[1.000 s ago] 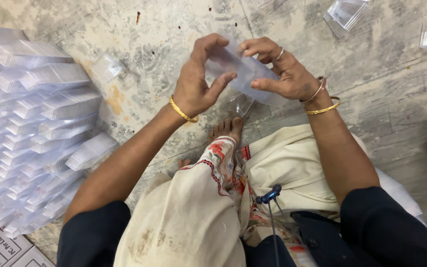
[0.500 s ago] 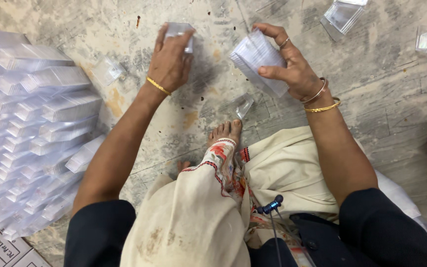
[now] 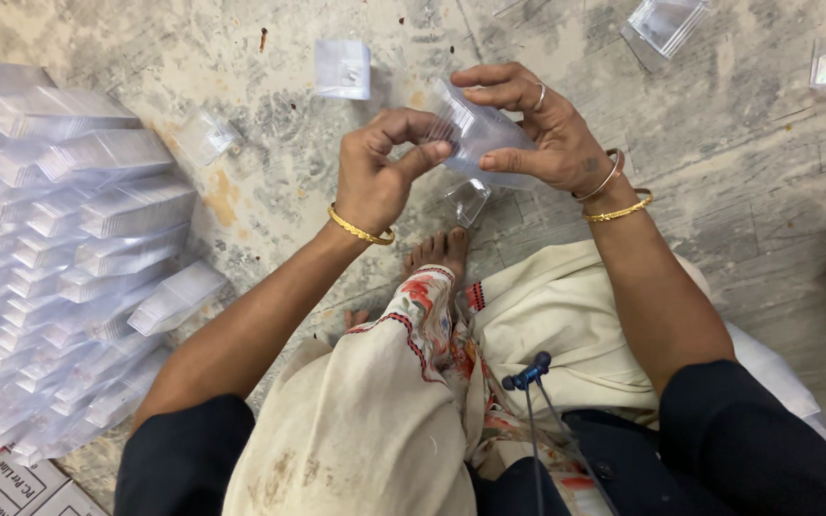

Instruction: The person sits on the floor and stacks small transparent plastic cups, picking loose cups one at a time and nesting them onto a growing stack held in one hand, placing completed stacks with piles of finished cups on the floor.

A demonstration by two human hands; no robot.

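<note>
My right hand point(image 3: 547, 129) grips a small stack of clear plastic pieces point(image 3: 475, 134), held above the floor. My left hand point(image 3: 380, 172) is beside it, thumb and forefinger pinching the stack's left edge. Both wrists wear gold bangles, and the right hand has a ring. One clear plastic piece point(image 3: 341, 69) lies alone on the concrete floor point(image 3: 719, 172), beyond my left hand. Another small clear piece point(image 3: 470, 199) lies just under my hands, near my bare toes point(image 3: 437, 250).
A large heap of stacked clear plastic pieces point(image 3: 69, 248) covers the floor at the left. More clear pieces point(image 3: 666, 21) lie at the top right, and one small piece point(image 3: 207, 134) by the heap. A cardboard box corner point(image 3: 11, 487) shows bottom left. My cream-clothed knees fill the bottom.
My left hand reached out and set one clear piece on the floor ahead, then came back to the stack in my right hand and now pinches its edge.
</note>
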